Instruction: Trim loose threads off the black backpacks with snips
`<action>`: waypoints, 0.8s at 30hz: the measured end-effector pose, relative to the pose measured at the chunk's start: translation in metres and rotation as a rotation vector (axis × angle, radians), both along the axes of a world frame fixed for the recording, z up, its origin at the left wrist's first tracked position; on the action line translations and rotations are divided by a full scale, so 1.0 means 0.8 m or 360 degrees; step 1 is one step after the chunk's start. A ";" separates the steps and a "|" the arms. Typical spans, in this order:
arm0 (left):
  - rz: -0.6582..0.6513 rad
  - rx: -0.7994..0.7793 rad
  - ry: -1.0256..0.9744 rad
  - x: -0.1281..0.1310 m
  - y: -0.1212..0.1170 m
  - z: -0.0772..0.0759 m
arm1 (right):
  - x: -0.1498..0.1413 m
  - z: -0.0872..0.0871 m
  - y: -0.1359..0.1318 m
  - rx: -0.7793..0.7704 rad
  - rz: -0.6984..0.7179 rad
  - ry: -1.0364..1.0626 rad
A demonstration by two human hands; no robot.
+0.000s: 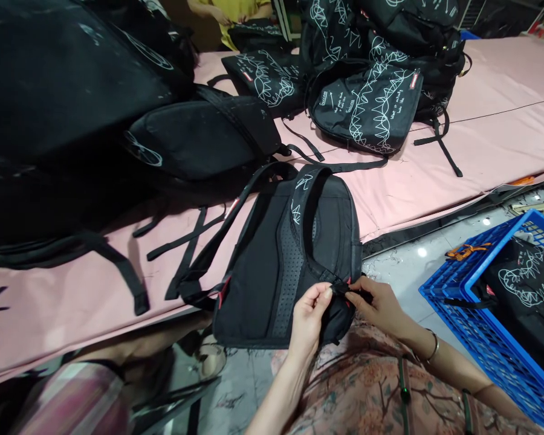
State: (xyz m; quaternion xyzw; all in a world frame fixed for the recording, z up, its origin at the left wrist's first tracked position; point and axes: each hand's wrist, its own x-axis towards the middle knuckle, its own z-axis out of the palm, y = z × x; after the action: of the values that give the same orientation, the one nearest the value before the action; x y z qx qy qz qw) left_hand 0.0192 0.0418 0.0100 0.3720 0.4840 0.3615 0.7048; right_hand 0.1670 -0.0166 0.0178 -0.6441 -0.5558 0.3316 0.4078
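Observation:
A black backpack [263, 272] lies back side up over the table's near edge, its shoulder straps and perforated back panel facing me. One shoulder strap [304, 211] with white scribbles arches above the panel. At the lower right corner, close to a red tab, my left hand [312, 305] pinches the strap's black buckle end. My right hand [374, 305] is beside it, fingers closed on the black strap webbing at the same spot. The fingers partly hide the buckle.
Black backpacks with white line prints [367, 112] crowd the pink-covered table [494, 127]. More black bags [204, 133] are piled at left. A blue crate [469, 272] holding a printed bag stands at right. Another person in yellow [236, 12] is across the table; a plaid-clothed person [81, 399] is at lower left.

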 end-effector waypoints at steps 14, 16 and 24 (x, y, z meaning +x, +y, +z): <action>-0.0230 0.0961 0.0773 -0.027 0.030 0.025 | -0.016 -0.060 0.006 -0.0114 -0.0151 0.0438; -0.0247 0.1206 0.0954 -0.031 0.033 0.027 | -0.025 -0.063 -0.001 -0.0096 -0.0227 0.0299; -0.0251 0.1891 0.1858 -0.037 0.049 0.002 | -0.041 -0.059 -0.014 -0.0100 0.0001 0.0032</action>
State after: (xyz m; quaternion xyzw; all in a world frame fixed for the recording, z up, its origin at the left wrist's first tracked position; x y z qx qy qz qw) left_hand -0.0101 0.0807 0.0119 0.8419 0.4728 0.2553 0.0509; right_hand 0.1342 -0.0274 -0.0295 -0.6531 -0.5412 0.3555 0.3926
